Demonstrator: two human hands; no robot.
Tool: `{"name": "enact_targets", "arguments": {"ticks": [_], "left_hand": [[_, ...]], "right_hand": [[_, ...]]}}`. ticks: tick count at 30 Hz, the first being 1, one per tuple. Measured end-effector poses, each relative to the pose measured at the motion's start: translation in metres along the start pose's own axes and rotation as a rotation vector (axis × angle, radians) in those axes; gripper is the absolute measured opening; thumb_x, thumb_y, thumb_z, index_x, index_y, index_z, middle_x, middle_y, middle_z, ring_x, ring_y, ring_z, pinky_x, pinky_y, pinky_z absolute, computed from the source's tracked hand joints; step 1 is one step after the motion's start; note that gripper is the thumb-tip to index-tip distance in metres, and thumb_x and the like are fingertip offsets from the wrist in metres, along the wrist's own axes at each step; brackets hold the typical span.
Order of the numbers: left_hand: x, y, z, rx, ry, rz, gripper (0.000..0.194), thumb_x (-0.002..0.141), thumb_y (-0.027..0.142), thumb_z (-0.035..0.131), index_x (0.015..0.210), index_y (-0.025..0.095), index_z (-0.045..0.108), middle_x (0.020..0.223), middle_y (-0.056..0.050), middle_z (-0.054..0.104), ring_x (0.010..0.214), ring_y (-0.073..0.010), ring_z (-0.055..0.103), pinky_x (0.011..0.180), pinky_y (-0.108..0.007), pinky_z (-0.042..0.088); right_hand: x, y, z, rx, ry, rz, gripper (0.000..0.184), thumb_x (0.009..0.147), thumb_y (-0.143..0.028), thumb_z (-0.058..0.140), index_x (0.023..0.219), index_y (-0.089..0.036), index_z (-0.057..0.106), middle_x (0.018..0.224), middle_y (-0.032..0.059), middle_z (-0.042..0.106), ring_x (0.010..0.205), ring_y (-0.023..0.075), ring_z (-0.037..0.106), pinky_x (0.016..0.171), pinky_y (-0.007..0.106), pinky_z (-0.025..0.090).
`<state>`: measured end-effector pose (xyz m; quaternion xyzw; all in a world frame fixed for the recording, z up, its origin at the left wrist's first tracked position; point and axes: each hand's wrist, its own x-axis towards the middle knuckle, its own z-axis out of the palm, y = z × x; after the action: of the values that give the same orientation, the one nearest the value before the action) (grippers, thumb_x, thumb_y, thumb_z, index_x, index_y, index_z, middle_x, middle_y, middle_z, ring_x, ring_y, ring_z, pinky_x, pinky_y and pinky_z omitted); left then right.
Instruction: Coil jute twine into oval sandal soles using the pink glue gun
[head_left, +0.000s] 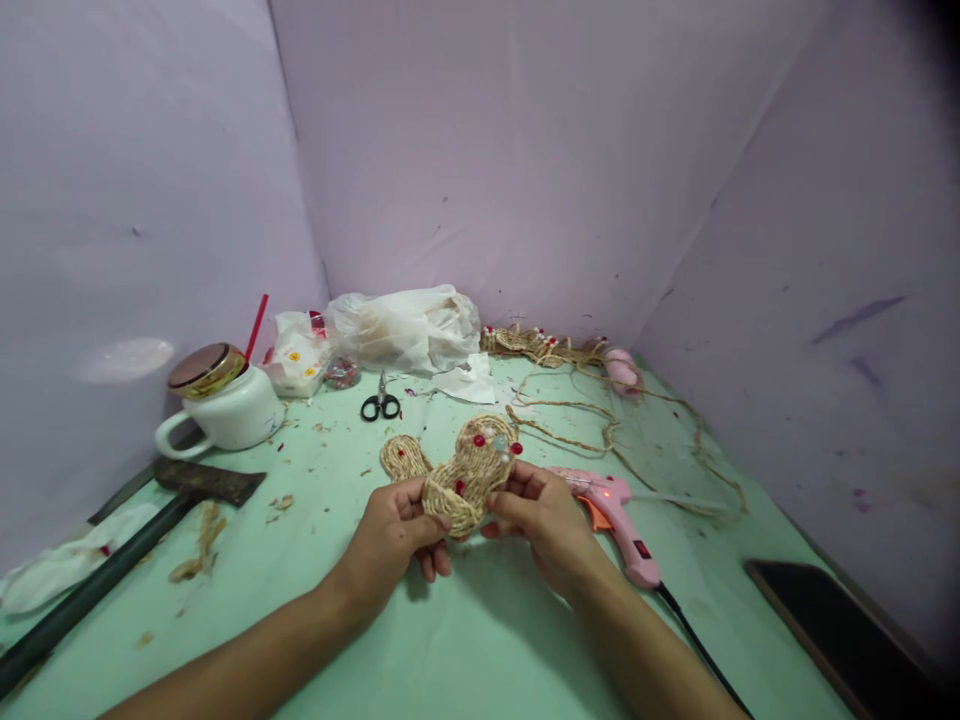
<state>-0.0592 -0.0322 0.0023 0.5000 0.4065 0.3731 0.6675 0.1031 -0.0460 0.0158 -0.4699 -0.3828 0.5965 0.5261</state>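
Between my two hands is a small woven straw slipper (pixel 469 475), raised a little above the table, with red, white and pale blue beads at its far end. My left hand (pixel 401 530) pinches its near left edge, thumb on top. On the near right edge, my right hand (pixel 536 515) has its thumb and fingers closed. A second woven straw piece (pixel 403 457) with a red bead lies just behind, its near part hidden by the slipper and my left hand. A pink glue gun (pixel 611 500) rests to the right of my right hand, its switch showing red.
Black-handled scissors (pixel 380 400) lie behind the slipper. At left are a hammer (pixel 202 482) and a white mug (pixel 236 410). Plastic bags (pixel 412 325), decorated straw pieces (pixel 532 343) and loose straw cord (pixel 570 440) sit toward the back. A phone (pixel 832 630) lies at right.
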Motion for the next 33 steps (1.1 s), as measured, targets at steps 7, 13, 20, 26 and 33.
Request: {"name": "enact_targets", "arguments": {"ticks": [7,13,20,26,33], "left_hand": [[0.0003,-0.0001,0.0001,0.001,-0.016,-0.003,0.018,0.064,0.027,0.066,0.071,0.014,0.058,0.045,0.002,0.058,0.037,-0.0098,0.053,0.034,-0.016,0.038],[0.0003,0.0001,-0.0002,0.011,-0.001,0.005,0.017,0.064,0.027,0.065,0.072,0.014,0.058,0.044,0.002,0.057,0.036,-0.0095,0.052,0.033,-0.016,0.038],[0.0008,-0.0001,-0.0001,0.022,-0.004,0.005,0.018,0.064,0.028,0.065,0.072,0.013,0.059,0.044,0.002,0.057,0.036,-0.0093,0.052,0.033,-0.016,0.038],[0.0005,-0.0014,-0.0002,0.026,-0.006,0.004,0.018,0.064,0.027,0.065,0.073,0.013,0.059,0.045,0.002,0.057,0.036,-0.0088,0.052,0.033,-0.016,0.039],[-0.0009,0.0004,0.0017,0.031,-0.008,0.004,0.019,0.064,0.028,0.065,0.073,0.013,0.058,0.045,0.002,0.057,0.036,-0.0085,0.052,0.034,-0.015,0.038]], "right_hand": [[-0.0005,0.0014,-0.0015,0.01,-0.017,0.003,0.023,0.056,-0.02,0.068,0.078,-0.016,0.071,0.072,0.0039,0.074,0.061,0.019,0.066,0.05,0.026,0.051],[0.0027,0.0031,-0.0048,0.017,0.068,0.021,0.016,0.055,-0.022,0.068,0.069,-0.016,0.068,0.064,0.0027,0.071,0.054,0.0165,0.063,0.046,0.025,0.05],[0.0031,0.0017,-0.0028,0.017,0.103,0.027,0.013,0.053,-0.022,0.069,0.064,-0.015,0.067,0.058,0.0017,0.069,0.052,0.0154,0.062,0.046,0.024,0.049],[0.0021,0.0024,-0.0041,0.017,0.083,0.023,0.014,0.054,-0.021,0.069,0.068,-0.016,0.067,0.065,0.0029,0.071,0.055,0.0161,0.063,0.048,0.025,0.05],[0.003,0.0043,-0.0026,0.005,0.095,0.014,0.015,0.055,-0.021,0.068,0.069,-0.015,0.068,0.063,0.003,0.07,0.053,0.0159,0.063,0.045,0.023,0.049]]}}
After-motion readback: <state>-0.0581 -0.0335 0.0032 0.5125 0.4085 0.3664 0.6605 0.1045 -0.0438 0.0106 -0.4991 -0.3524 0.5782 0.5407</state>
